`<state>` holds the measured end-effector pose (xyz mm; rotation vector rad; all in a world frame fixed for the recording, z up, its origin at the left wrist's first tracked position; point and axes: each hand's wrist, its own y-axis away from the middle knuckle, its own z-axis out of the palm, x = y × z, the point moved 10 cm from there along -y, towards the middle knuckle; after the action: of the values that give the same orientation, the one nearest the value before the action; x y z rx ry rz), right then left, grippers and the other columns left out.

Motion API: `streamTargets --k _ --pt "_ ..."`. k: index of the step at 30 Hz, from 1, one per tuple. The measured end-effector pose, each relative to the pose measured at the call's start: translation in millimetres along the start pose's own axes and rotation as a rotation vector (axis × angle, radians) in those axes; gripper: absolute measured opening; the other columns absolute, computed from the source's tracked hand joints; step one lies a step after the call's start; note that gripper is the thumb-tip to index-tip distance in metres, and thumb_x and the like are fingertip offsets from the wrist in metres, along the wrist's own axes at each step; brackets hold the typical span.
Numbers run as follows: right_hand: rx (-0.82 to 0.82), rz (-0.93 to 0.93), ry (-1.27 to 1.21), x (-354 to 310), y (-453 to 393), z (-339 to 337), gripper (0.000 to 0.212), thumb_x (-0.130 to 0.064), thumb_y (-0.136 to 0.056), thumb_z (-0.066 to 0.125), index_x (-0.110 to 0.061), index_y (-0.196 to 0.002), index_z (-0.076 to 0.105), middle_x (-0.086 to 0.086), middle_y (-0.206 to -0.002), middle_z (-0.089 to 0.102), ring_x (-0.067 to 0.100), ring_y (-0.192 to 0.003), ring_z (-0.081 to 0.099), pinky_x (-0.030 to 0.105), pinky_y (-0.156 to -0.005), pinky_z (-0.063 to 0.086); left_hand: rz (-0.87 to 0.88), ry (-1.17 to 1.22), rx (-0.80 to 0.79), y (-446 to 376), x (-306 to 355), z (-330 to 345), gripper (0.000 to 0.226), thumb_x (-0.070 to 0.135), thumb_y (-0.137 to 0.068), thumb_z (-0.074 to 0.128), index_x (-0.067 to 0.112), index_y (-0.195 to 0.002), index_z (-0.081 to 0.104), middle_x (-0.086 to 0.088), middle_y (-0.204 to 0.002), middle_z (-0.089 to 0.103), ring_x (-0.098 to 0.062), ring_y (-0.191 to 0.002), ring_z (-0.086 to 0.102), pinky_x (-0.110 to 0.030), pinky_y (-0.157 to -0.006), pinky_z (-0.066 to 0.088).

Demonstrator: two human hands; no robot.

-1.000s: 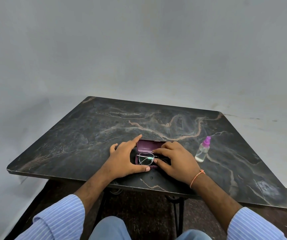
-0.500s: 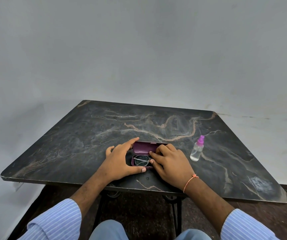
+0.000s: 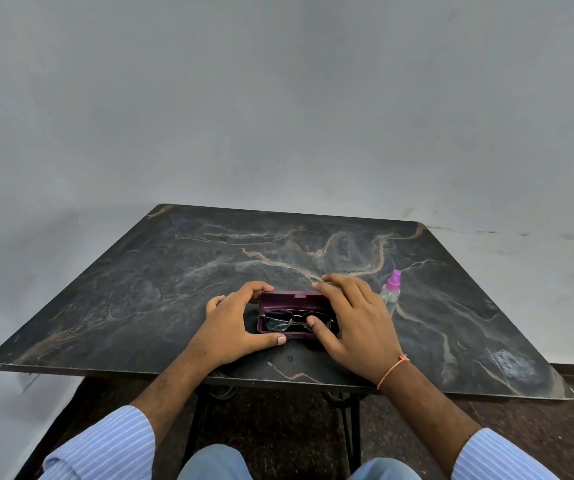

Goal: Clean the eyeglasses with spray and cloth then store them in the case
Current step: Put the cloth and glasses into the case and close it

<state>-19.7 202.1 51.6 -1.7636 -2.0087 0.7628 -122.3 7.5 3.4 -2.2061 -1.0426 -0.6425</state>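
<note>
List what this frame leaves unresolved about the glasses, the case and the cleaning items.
Head view only:
- Eyeglasses: the right lens and temple sit under the right hand.
- Case: the left hand covers its left end, the right hand its right end; the latch is too small to make out.
- Cloth: none visible; whether it lies under the glasses cannot be told.
- Spray bottle: liquid level unclear, too small.

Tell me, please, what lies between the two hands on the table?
In the head view, the open glasses case with the glasses inside lies between the left hand and right hand.
</note>
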Motion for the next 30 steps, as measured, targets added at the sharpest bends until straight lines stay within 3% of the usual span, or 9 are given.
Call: streamTargets --k 3,6,12,20,24,30 --pt "-0.112 0.01 -0.095 6.6 4.8 17.2 0.06 -0.063 -0.102 0.053 -0.033 -0.153 0.05 -0.013 -0.152 0.053 0.012 -0.138 0.051 0.037 -0.105 0.05 0.027 0.018 0.009 0.0 -0.1 -0.1 0.074 0.075 -0.066 0.086 0.053 -0.128 0.052 0.033 -0.125 0.065 0.004 -0.127 0.059 -0.051 -0.126 0.032" --pt "-0.136 -0.012 -0.172 7.3 10.9 26.9 0.053 -0.057 -0.107 0.049 -0.032 -0.153 0.054 -0.015 -0.148 0.06 0.012 -0.129 0.059 0.038 -0.104 0.053 0.058 0.027 0.019 -0.2 -0.8 0.2 0.061 0.072 -0.07 0.086 0.051 -0.12 0.058 0.032 -0.122 0.067 0.003 -0.122 0.064 -0.052 -0.119 0.042" --pt "-0.165 -0.026 -0.256 9.5 13.5 36.6 0.042 -0.05 -0.109 0.049 -0.034 -0.144 0.067 -0.015 -0.14 0.069 0.01 -0.116 0.065 0.029 -0.099 0.053 0.129 0.012 0.052 0.7 6.1 -0.9 0.044 0.066 -0.076 0.085 0.05 -0.109 0.061 0.029 -0.122 0.07 0.005 -0.119 0.067 -0.057 -0.116 0.043" --pt "-0.211 0.093 -0.435 22.1 17.4 39.3 0.042 -0.059 -0.096 0.066 -0.045 -0.135 0.071 -0.024 -0.137 0.069 -0.002 -0.12 0.062 0.03 -0.106 0.05 0.102 0.058 0.023 -0.2 4.0 0.4 0.035 0.067 -0.08 0.082 0.047 -0.103 0.066 0.031 -0.129 0.073 0.008 -0.123 0.067 -0.055 -0.116 0.046" --pt "-0.194 0.133 -0.492 27.4 16.2 37.7 0.048 -0.06 -0.09 0.072 -0.043 -0.135 0.071 -0.027 -0.132 0.071 -0.004 -0.121 0.062 0.031 -0.107 0.051 0.053 0.143 0.019 0.2 0.6 -0.3 0.027 0.059 -0.084 0.077 0.04 -0.103 0.071 0.03 -0.129 0.075 0.011 -0.126 0.065 -0.05 -0.119 0.048" --pt "-0.186 0.175 -0.544 32.1 17.7 39.6 0.058 -0.063 -0.084 0.075 -0.041 -0.138 0.07 -0.026 -0.129 0.073 -0.005 -0.118 0.063 0.028 -0.106 0.051 0.014 0.157 -0.036 -1.1 -4.5 2.9 0.022 0.042 -0.085 0.089 0.042 -0.1 0.073 0.031 -0.128 0.075 0.007 -0.126 0.065 -0.042 -0.117 0.051"
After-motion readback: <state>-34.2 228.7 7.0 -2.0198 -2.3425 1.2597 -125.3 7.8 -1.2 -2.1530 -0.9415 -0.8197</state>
